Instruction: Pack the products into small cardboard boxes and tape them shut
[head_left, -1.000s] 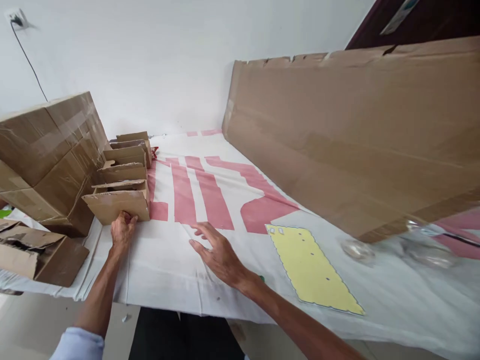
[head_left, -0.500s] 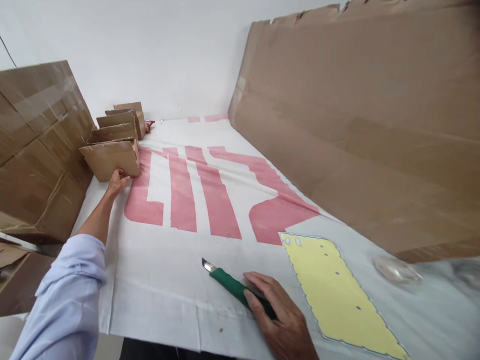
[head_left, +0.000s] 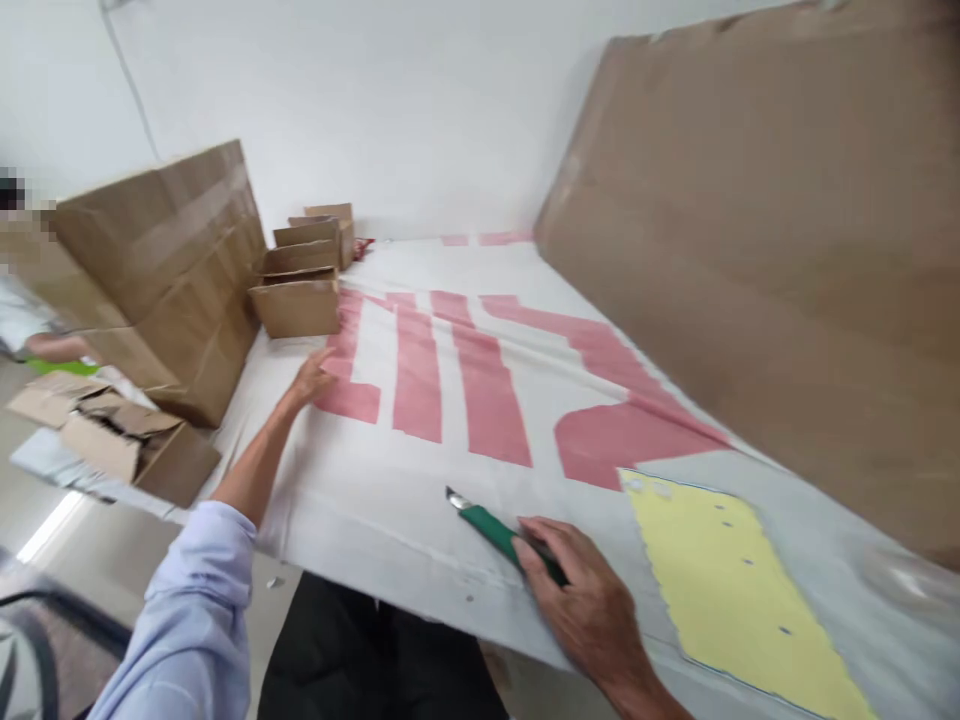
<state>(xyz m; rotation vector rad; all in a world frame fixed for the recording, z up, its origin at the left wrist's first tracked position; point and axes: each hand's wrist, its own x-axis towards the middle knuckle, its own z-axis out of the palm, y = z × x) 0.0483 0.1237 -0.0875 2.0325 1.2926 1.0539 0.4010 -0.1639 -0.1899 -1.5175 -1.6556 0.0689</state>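
Right hand [head_left: 581,590] curls round the green utility knife [head_left: 489,528], likely light, stiff, best held behind its ten-o'clock blade [head_left: 456,501]; left hand [head_left: 309,380] half-open, empty.

Cartons [head_left: 176,275], knife [head_left: 491,530] and cloth-covered table [head_left: 360,500] suggest a workshop.

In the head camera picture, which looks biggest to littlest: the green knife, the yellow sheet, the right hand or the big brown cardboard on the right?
1. Brown cardboard
2. Yellow sheet
3. Right hand
4. Green knife, partly hidden by the hand
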